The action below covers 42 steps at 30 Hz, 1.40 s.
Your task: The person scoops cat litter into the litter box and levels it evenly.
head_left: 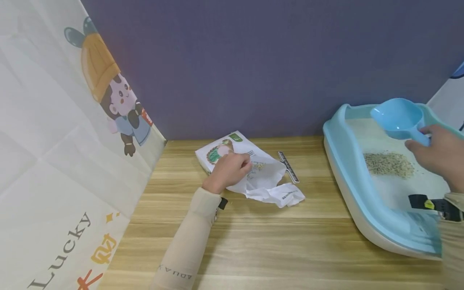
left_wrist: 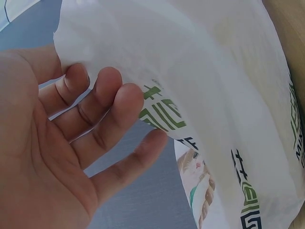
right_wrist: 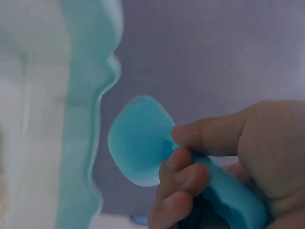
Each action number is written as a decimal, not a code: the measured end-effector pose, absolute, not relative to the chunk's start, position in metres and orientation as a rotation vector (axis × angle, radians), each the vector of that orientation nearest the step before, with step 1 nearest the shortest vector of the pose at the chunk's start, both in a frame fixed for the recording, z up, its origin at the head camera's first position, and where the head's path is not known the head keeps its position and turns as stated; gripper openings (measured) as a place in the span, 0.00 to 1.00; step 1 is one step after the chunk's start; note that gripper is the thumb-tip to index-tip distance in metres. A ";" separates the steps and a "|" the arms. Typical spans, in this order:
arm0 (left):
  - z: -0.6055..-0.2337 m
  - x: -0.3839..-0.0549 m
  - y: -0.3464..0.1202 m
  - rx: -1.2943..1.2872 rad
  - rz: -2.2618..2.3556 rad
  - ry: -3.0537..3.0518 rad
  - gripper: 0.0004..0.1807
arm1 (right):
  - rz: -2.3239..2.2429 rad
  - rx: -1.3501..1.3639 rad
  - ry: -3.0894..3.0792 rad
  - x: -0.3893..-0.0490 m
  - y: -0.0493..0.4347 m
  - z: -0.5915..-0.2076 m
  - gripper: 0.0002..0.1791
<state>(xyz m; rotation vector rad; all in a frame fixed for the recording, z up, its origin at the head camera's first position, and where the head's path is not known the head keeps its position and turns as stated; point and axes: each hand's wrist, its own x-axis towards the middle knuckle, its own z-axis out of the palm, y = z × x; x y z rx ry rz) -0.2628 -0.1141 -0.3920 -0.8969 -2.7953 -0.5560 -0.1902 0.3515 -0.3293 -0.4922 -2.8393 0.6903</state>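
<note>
My right hand (head_left: 440, 155) grips the handle of a light-blue scoop (head_left: 396, 114) above the far part of a litter box (head_left: 340, 173). In the right wrist view the scoop's bowl (right_wrist: 140, 143) shows bare blue plastic, and thumb and fingers wrap its handle. A pile of beige-brown cat litter (head_left: 388, 164) lies on the box's white floor. On the left, my left hand (head_left: 230, 169) pinches the torn edge of a white printed litter bag (head_left: 273, 173) that lies on the table. The left wrist view shows its curled fingers (left_wrist: 114, 107) against the white film; the thumb is hidden there.
A black-and-white patterned strip (head_left: 288, 167) lies on the wooden table (head_left: 275, 249) beside the bag. Behind stands a dark blue-grey wall panel (head_left: 253, 68). A white printed sheet (head_left: 47, 133) borders the table at left.
</note>
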 end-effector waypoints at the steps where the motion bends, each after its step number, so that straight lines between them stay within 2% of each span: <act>1: -0.392 -0.263 -0.114 -0.894 -0.557 -2.794 0.19 | 0.683 -0.449 -2.850 -0.191 0.345 -0.325 0.36; 10: -0.389 -0.268 -0.107 -0.869 -0.563 -2.783 0.20 | 0.731 -0.004 -3.014 -0.196 0.284 -0.307 0.38; 19: -0.391 -0.269 -0.110 -0.864 -0.541 -2.786 0.20 | 0.709 0.380 -3.025 -0.191 0.223 -0.307 0.24; 28: -0.391 -0.268 -0.111 -0.892 -0.553 -2.783 0.20 | 0.642 0.575 -3.116 -0.167 0.205 -0.302 0.23; 31: -0.391 -0.266 -0.112 -0.895 -0.546 -2.791 0.20 | 0.632 0.639 -3.140 -0.163 0.197 -0.307 0.19; 38: -0.390 -0.261 -0.117 -0.909 -0.501 -2.783 0.19 | 0.594 0.688 -3.162 -0.167 0.173 -0.322 0.09; 42: -0.390 -0.259 -0.119 -0.924 -0.493 -2.773 0.19 | 0.595 0.627 -3.179 -0.173 0.153 -0.333 0.09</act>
